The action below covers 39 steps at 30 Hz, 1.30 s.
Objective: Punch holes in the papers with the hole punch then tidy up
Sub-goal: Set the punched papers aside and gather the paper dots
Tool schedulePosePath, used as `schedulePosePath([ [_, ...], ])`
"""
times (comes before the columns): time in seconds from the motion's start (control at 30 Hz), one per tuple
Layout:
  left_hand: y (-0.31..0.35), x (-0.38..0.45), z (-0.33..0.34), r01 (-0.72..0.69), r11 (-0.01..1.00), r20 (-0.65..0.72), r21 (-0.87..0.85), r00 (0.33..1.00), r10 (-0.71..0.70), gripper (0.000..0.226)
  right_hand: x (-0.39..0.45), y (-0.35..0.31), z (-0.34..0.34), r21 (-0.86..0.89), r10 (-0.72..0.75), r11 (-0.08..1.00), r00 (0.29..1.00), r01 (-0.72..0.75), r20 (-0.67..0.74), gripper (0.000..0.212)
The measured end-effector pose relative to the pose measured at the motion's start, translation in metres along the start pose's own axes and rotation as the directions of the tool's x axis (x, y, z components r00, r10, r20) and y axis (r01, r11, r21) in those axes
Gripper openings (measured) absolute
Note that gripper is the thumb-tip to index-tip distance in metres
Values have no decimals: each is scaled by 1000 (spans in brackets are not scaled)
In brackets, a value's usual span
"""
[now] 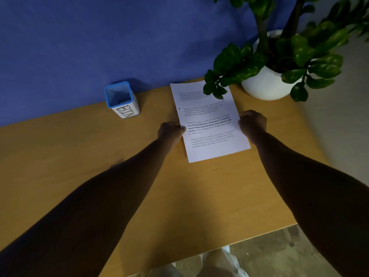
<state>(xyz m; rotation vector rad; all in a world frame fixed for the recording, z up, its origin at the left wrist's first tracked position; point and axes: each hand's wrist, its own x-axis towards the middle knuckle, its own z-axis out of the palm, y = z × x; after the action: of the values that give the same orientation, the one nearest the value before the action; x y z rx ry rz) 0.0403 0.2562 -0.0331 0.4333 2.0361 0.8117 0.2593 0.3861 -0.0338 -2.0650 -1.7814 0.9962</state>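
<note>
White printed papers (209, 120) lie on the wooden table (79, 156), slightly turned, far end under plant leaves. A small dark hole shows near the left margin of the top sheet. My left hand (171, 130) grips the papers' left edge with curled fingers. My right hand (252, 122) grips the right edge the same way. No hole punch is in view.
A small white box with a blue rim, lettered "BIN" (122, 100), stands open at the back of the table by the blue wall. A potted plant in a white pot (267, 84) sits at the back right, its leaves overhanging the papers. The table's right and front edges are near.
</note>
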Motion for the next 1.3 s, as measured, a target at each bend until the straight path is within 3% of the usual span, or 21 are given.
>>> schedulePosePath([
  [0.3,2,3,11,31,997,-72,-68,997,-36,6,11,3,-1,-50,4,999,997,-7,-72,36],
  [0.5,-2,0,13,37,998,-116,-55,992,-44,22,9,4,1,-26,10,1000,996,-13,-89,33],
  [0.67,-2,-4,11,48,999,-126,-18,991,-50,25,7,5,4,14,21,1000,997,-20,-72,34],
  [0.87,-6,-8,10,40,999,-111,-7,993,-40,13,5,4,6,23,28,999,999,-27,-46,37],
  [1.03,-7,-11,6,35,999,-89,-26,995,-37,25,-1,4,7,17,10,1000,999,-9,-39,37],
  [1.3,-13,-24,-23,-2,998,-185,58,983,13,29,-37,-12,21,1,-172,985,983,173,-66,42],
])
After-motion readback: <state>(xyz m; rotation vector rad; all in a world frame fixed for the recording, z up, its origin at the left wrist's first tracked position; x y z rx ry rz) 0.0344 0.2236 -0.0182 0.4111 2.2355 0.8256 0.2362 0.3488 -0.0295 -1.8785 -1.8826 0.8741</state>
